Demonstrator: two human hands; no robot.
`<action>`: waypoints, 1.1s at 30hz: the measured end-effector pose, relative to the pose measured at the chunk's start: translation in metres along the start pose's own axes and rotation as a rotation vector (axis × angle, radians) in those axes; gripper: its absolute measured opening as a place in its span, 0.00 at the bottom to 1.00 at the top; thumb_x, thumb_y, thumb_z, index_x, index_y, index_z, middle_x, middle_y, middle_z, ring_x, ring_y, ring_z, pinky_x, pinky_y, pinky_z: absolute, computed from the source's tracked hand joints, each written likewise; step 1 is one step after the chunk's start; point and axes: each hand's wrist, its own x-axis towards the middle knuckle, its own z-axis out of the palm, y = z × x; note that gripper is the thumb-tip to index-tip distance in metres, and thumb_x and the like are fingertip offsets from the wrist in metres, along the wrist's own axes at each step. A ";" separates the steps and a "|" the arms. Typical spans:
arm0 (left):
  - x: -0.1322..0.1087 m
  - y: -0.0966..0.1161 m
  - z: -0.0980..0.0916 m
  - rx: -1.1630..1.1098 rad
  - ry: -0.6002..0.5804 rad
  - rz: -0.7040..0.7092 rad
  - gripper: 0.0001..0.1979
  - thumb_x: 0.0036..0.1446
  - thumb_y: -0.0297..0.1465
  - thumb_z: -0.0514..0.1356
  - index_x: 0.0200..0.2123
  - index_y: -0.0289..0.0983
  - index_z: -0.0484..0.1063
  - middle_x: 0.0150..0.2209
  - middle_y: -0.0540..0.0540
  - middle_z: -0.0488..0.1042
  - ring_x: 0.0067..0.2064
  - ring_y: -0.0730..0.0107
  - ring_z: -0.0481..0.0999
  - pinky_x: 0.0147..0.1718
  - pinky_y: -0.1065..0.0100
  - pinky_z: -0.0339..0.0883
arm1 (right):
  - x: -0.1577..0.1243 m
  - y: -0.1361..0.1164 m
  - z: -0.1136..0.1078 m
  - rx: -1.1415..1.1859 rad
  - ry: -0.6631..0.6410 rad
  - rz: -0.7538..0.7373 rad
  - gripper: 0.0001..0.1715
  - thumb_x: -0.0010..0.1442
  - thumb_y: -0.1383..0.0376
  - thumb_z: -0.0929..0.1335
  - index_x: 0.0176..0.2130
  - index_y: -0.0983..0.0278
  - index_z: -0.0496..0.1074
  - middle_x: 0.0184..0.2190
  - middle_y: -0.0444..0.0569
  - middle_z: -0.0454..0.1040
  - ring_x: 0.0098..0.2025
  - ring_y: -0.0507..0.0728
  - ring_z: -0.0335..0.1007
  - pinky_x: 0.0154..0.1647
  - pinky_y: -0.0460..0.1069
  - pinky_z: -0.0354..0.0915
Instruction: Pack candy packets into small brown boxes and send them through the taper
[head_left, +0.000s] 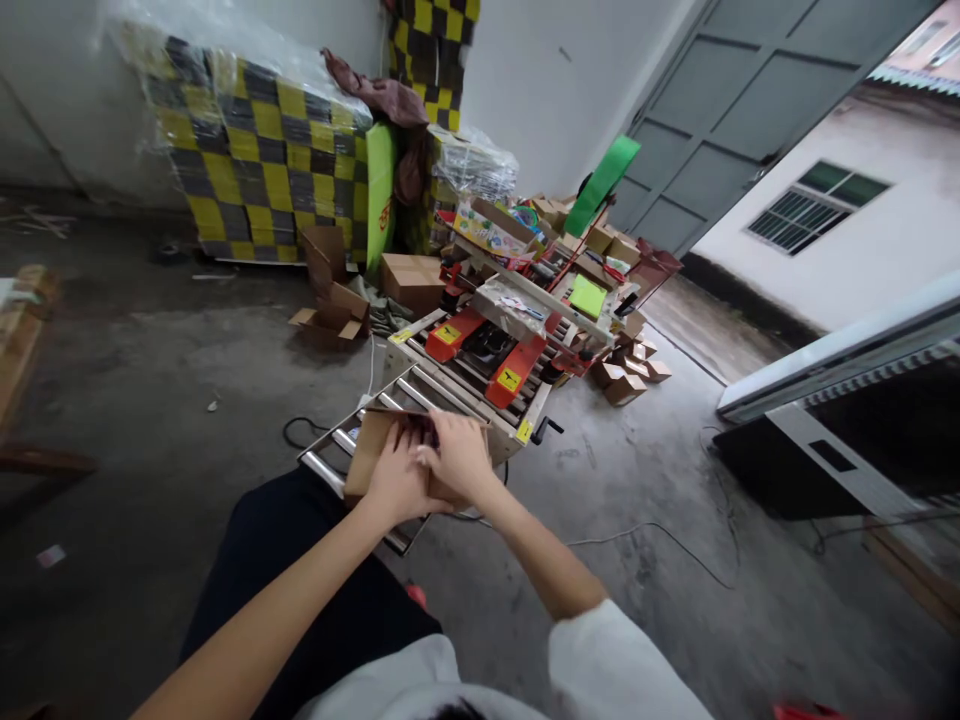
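A small open cardboard box (364, 452) rests on the metal rollers of a short conveyor (420, 389) in front of me. Both hands are over its opening. My left hand (403, 474) reaches down into the box with fingers stretched out and slightly apart, touching dark contents that are mostly hidden. Close beside it, my right hand (463, 455) lies over the box's right side, fingers extended and thumb towards the left hand. The fingertips of both hands are partly hidden, and I cannot make out what the dark contents are.
Beyond the rollers stands a carton-sealing machine (487, 345) with red guides, a crank (547, 430) and a green tape roll (602, 187). Cartons (411, 282) and an open box (330, 318) lie on the floor. A cable (652, 527) trails right. Checkered stacks (262, 160) line the wall.
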 end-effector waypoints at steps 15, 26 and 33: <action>-0.060 -0.025 0.010 -0.047 0.270 0.071 0.35 0.56 0.30 0.64 0.66 0.30 0.60 0.68 0.26 0.58 0.72 0.42 0.54 0.68 0.45 0.54 | -0.044 0.009 0.040 0.017 0.126 -0.105 0.31 0.70 0.64 0.61 0.69 0.69 0.61 0.68 0.58 0.63 0.71 0.63 0.56 0.72 0.59 0.53; 0.010 -0.053 -0.033 0.016 -0.164 0.049 0.60 0.34 0.53 0.72 0.67 0.30 0.59 0.64 0.21 0.61 0.64 0.31 0.61 0.62 0.44 0.52 | -0.009 0.045 0.026 0.058 -0.029 -0.288 0.31 0.70 0.64 0.59 0.69 0.68 0.61 0.69 0.58 0.62 0.72 0.62 0.54 0.73 0.62 0.52; 0.018 0.006 -0.020 -0.005 -0.012 -0.525 0.53 0.41 0.53 0.71 0.66 0.33 0.61 0.64 0.20 0.60 0.62 0.21 0.60 0.56 0.38 0.54 | 0.059 0.089 0.030 0.062 0.034 -0.253 0.34 0.70 0.60 0.59 0.70 0.68 0.57 0.70 0.59 0.58 0.73 0.64 0.50 0.75 0.66 0.43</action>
